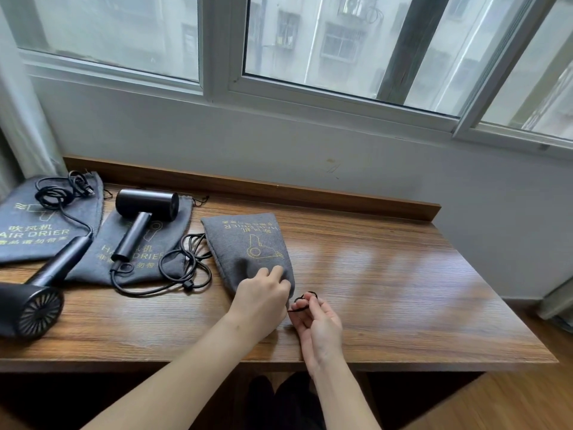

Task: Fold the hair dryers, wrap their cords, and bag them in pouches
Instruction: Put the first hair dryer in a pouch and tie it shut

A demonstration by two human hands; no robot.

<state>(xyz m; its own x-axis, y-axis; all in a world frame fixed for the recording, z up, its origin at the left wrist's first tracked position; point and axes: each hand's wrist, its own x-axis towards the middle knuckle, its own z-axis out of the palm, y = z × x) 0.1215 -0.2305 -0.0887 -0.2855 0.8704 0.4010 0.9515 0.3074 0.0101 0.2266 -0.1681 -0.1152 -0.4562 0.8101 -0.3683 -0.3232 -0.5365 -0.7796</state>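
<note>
A bulging grey pouch (245,243) with gold print lies mid-table, its mouth toward me. My left hand (262,297) grips the gathered mouth of that pouch. My right hand (319,324) pinches its black drawstring (302,301) just to the right. A black hair dryer (145,212) lies unfolded on a second flat grey pouch (102,262), with its cord (183,265) loose beside it. Another black dryer (34,299) lies at the near left, and its cord (55,197) runs over a third pouch (18,231).
The wooden table (387,290) has a raised back lip under a window wall. A curtain (18,125) hangs at the far left. The table's front edge is close to my forearms.
</note>
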